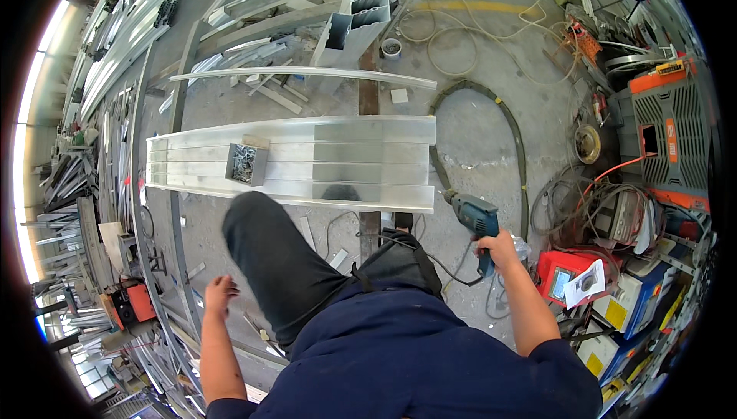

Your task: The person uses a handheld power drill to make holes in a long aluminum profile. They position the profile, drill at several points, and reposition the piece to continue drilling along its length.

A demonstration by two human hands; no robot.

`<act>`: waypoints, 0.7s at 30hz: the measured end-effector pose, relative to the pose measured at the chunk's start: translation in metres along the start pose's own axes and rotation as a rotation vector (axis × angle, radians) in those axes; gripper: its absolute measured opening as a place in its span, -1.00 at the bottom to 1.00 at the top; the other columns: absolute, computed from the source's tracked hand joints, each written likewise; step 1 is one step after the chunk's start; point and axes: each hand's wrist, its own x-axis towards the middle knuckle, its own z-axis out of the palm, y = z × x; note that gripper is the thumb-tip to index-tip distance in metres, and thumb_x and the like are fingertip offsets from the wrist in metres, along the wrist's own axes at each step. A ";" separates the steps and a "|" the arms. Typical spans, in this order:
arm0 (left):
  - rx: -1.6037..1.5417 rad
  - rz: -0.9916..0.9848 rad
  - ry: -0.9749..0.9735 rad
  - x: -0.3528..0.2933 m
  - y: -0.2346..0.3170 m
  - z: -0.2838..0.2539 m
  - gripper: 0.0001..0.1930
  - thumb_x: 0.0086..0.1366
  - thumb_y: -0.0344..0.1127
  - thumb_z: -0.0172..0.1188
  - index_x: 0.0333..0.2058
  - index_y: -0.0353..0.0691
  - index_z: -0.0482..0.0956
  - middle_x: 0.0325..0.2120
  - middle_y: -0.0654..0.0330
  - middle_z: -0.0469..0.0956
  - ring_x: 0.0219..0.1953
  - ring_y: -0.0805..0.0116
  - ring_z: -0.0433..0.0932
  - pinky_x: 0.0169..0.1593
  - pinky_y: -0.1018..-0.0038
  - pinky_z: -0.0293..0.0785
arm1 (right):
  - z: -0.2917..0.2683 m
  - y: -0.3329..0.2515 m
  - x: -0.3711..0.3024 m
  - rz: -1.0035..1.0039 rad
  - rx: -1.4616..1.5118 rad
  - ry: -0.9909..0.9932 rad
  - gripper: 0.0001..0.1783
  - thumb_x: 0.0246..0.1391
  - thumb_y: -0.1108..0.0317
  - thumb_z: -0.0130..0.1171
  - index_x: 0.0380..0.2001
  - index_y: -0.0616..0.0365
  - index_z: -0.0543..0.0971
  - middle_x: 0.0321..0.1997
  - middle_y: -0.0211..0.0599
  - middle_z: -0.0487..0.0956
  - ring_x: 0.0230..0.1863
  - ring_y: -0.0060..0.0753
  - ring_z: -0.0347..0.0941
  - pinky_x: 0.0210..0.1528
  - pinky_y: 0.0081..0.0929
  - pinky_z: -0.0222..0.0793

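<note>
My right hand (499,250) grips the handle of a blue-green corded power drill (474,215), held off to the right of the metal panel. The drill's chuck points up and left, near the panel's right end. My left hand (221,294) hangs free beside my left leg, its fingers loosely bent and slightly apart, with nothing visible in them. In front of me lies a long ribbed aluminium panel (368,154), level across its supports. On it stands an open metal box (261,164) full of small screws, with a small tan piece (256,142) against its far side.
Beyond the panel is a long metal strip (307,75); hollow profiles (345,43) stand behind it. A dark hose (518,135) loops across the floor at right, near a red machine (556,273) and an orange-grey machine (672,139). Metal lengths (115,73) pile up at left.
</note>
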 end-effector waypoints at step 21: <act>0.707 0.333 -0.133 0.072 0.089 0.105 -0.72 0.22 -0.24 0.22 -0.28 -0.39 0.60 -0.46 0.14 0.63 -0.44 0.40 0.57 -0.32 0.48 0.45 | 0.064 -0.014 0.003 -0.049 0.014 0.137 -0.58 -0.29 0.49 0.18 -0.22 0.37 0.52 -0.39 -0.19 0.62 -0.54 -0.48 0.49 -0.44 -0.48 0.44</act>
